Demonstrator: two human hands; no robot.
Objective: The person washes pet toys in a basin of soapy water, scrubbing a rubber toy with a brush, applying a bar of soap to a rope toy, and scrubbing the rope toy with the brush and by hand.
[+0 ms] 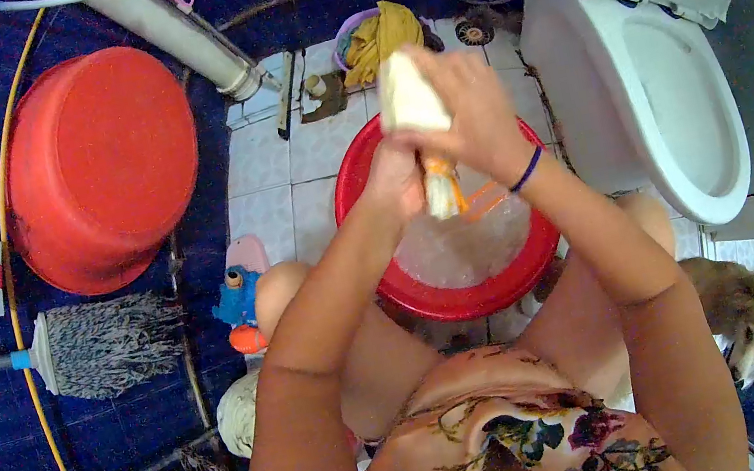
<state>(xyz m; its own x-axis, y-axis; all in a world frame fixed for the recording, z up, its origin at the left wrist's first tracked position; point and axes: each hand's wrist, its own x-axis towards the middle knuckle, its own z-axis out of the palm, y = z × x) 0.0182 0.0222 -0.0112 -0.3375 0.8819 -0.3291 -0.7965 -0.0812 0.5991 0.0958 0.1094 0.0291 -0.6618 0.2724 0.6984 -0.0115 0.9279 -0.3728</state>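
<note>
Left grip (390, 179) and right grip (479, 111) clench pale cloth (409, 104) (bunched), clear of the basin's near rim (469, 301).

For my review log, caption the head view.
Left hand and right hand grip a cream bundle above a red basin of cloudy water.

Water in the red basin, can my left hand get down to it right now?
Probably yes: your left hand is above the red basin, and much of the water lies uncovered beneath. It is gripping the cream cloth, though, so that may dip in too.
</note>
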